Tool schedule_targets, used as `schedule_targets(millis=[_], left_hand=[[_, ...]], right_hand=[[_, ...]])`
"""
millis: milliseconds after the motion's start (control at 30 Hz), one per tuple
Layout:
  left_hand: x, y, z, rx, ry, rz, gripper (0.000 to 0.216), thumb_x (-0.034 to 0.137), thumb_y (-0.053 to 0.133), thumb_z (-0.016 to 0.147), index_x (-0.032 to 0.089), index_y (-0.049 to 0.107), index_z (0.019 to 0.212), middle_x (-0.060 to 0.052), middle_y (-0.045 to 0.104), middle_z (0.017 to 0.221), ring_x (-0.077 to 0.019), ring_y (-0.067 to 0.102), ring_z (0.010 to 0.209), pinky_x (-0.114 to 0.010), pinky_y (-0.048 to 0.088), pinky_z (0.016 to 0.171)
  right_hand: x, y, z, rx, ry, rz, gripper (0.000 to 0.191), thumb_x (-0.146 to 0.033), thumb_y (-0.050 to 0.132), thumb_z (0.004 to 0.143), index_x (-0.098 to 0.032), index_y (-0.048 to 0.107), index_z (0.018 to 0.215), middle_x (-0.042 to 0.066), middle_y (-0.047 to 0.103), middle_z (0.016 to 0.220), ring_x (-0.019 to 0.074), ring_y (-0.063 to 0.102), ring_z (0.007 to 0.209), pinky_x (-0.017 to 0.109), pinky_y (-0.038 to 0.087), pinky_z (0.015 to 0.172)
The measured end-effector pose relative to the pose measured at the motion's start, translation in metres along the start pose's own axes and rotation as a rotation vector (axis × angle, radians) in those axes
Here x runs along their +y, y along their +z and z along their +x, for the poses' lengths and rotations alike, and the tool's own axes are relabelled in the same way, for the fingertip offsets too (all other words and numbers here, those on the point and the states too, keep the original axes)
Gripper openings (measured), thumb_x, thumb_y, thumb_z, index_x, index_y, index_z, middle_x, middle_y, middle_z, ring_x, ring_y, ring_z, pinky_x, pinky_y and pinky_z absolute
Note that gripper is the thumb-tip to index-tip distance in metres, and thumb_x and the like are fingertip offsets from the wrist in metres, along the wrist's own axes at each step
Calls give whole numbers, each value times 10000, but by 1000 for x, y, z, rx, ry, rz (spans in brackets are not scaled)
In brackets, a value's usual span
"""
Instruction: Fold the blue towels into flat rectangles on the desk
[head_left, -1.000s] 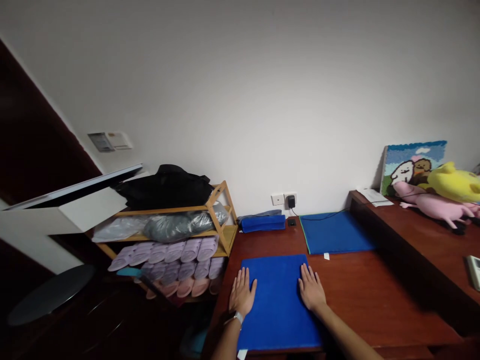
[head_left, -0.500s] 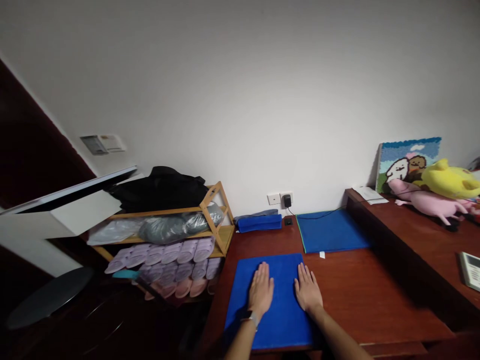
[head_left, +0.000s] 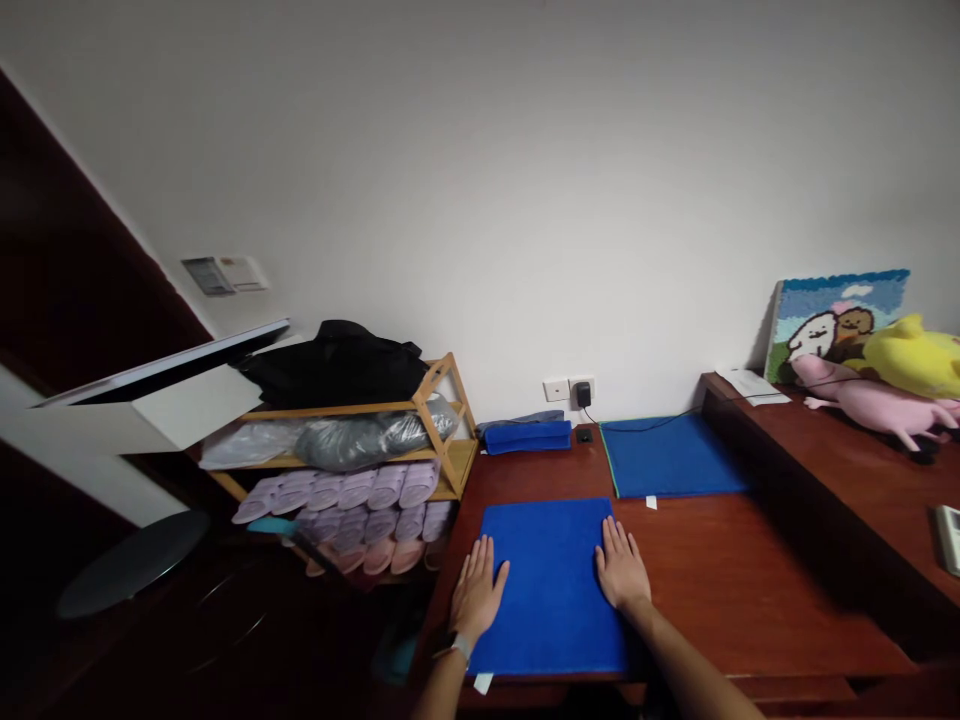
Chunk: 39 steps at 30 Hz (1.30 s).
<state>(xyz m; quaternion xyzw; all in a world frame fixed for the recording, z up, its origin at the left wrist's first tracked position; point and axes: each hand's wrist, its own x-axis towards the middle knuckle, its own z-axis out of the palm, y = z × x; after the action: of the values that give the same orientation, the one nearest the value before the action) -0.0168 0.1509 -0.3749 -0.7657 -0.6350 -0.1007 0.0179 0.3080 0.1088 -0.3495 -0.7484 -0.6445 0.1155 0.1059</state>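
Note:
A blue towel [head_left: 551,575] lies flat on the red-brown wooden table [head_left: 735,590], near its front left corner. My left hand [head_left: 476,597] rests palm down on the towel's left edge, fingers spread. My right hand [head_left: 621,567] lies flat on the towel's right edge, fingers apart. Neither hand grips anything. A small white tag [head_left: 483,682] sticks out at the towel's front left corner.
A second blue towel [head_left: 671,456] lies spread behind, and a folded blue towel [head_left: 526,437] sits by the wall socket [head_left: 568,388]. A bamboo rack [head_left: 442,440] with rolled slippers stands left. Plush toys [head_left: 892,385] and a picture sit on the raised shelf at right.
My left hand slid from the towel's middle back out to its left edge. My right hand stayed at the right edge. The view shifted slightly.

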Motion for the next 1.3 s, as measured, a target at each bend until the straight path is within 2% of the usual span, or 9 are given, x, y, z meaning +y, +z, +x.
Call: schedule_targets(millis=[167,533,600,667,800,900,1000,1200,1300], left_hand=[[-5,2,-9,28,3,-21,732,581,260,1059,158,225,1655,-132,321,1700,-279,280,1574,-485,275,1270],[3,-11,-1,10,0,19,706,509,282,1057,89,301,1624,-152,362,1672,-292,307,1561,-500,267,1282],[26,-16,0,69,33,8,670,461,272,1064,122,259,1641,-134,375,1669,-290,303,1562,-517,262,1285],[68,-17,-4,104,123,-34,640,431,240,1076,158,211,1654,-108,344,1685,-275,267,1575,-519,259,1289],[168,-8,-24,-32,426,-173,636,471,220,1086,197,170,1659,-71,267,1712,-240,246,1582,-478,283,1286],[200,-2,-38,-115,446,-208,631,481,183,1090,209,173,1659,-64,269,1710,-221,249,1582,-470,269,1295],[168,-3,-47,-150,383,-168,660,536,195,1081,211,205,1655,-62,271,1710,-235,255,1581,-479,259,1299],[39,-15,-60,-58,68,-31,706,585,223,1065,185,265,1645,-99,310,1694,-281,281,1569,-523,274,1280],[13,-14,-65,-27,8,5,752,614,232,1053,145,281,1638,-118,306,1693,-285,271,1571,-508,283,1279]], right_hand=[[-4,-8,-4,-40,29,-19,674,-384,186,1034,-92,198,1642,69,178,1724,217,144,1598,415,96,1296],[3,1,-61,-37,-11,13,671,-412,186,1039,-117,209,1642,29,178,1719,205,125,1599,418,90,1307],[2,-2,-60,-33,-7,20,667,-409,190,1036,-131,218,1643,22,174,1718,206,132,1598,424,97,1307],[1,-4,-59,-34,-4,22,666,-408,183,1035,-134,219,1642,23,174,1717,208,136,1597,426,101,1306],[0,-7,-60,-54,-35,-3,660,-380,199,1028,-130,221,1638,43,157,1718,220,108,1601,444,82,1304],[1,-8,-62,-72,-69,-23,649,-371,218,1025,-155,241,1636,35,132,1722,228,84,1603,454,63,1302],[1,-7,-62,-52,-34,-2,656,-384,188,1033,-138,213,1641,35,145,1723,216,112,1601,430,82,1302],[-1,-8,-62,-35,-8,4,672,-410,169,1036,-122,197,1642,26,168,1720,208,121,1599,421,76,1303],[-3,-12,-61,-50,-3,-21,673,-396,165,1032,-108,201,1639,29,163,1719,214,124,1599,427,80,1303]])
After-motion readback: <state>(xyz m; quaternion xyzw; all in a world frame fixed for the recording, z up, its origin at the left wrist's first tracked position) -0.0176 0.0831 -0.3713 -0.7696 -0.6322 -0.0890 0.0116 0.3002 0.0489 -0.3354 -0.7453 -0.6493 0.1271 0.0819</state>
